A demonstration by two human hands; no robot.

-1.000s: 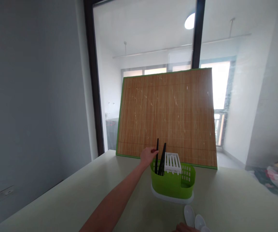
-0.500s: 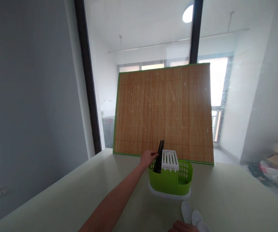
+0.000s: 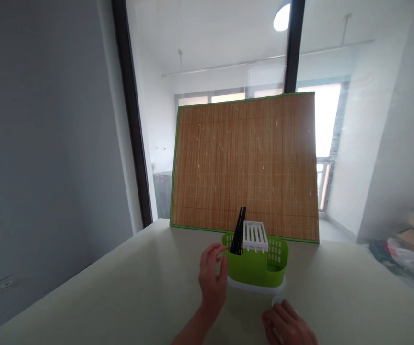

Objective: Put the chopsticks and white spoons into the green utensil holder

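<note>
A green cutlery caddy (image 3: 255, 266) stands on a pale table (image 3: 120, 297), toward 12 o'clock from the person. The left hand (image 3: 212, 278) hovers just beside the caddy, at its 9 o'clock side, fingers loosely spread and holding nothing. The right hand (image 3: 288, 323) rests palm down on the table at the caddy's 5 o'clock, covering white spoons (image 3: 276, 301) of which only one tip shows; whether it grips them cannot be told. Inside the caddy's left compartment black chopsticks (image 3: 237, 231) lean upright; a white slotted insert (image 3: 255, 236) sits in the middle, and the right compartment's contents are hidden. Behind, at 12 o'clock, a bamboo mat (image 3: 245, 165) stands against glass.
</note>
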